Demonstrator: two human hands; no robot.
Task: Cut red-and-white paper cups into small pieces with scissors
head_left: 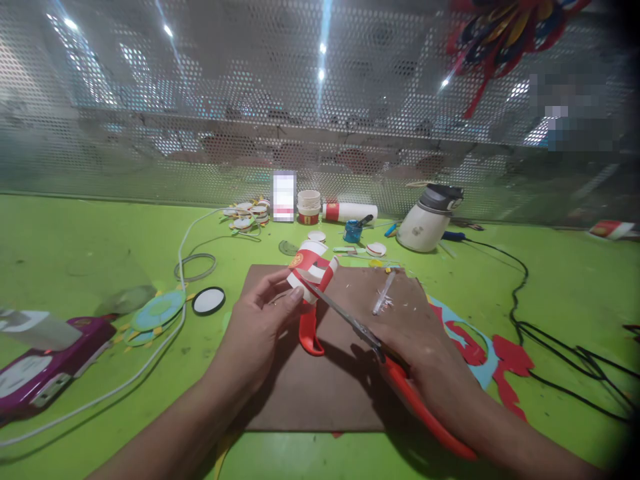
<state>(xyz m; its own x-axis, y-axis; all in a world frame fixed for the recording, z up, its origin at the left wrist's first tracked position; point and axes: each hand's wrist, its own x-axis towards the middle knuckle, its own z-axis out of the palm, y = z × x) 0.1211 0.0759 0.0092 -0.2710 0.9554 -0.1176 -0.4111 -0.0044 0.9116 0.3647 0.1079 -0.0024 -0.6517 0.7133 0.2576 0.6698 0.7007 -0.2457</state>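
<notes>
My left hand (263, 317) is closed round a red and white paper cup (313, 267), held tilted above a brown board (340, 373). A red strip (309, 330) curls down from the cup below my fingers. My right hand (425, 360) grips red-handled scissors (350, 320). Their metal blades reach up and left into the cup's side. A white stick (384, 293) lies on the board just right of the blades.
A green table holds a white kettle (427, 220), a blue paint pot (353, 231), stacked cups (309, 207), a black cable (545, 333), a white cable (150, 353), a purple device (45, 367), round paper discs (160, 310) and red and blue cut-outs (480, 353). Perforated mesh stands behind.
</notes>
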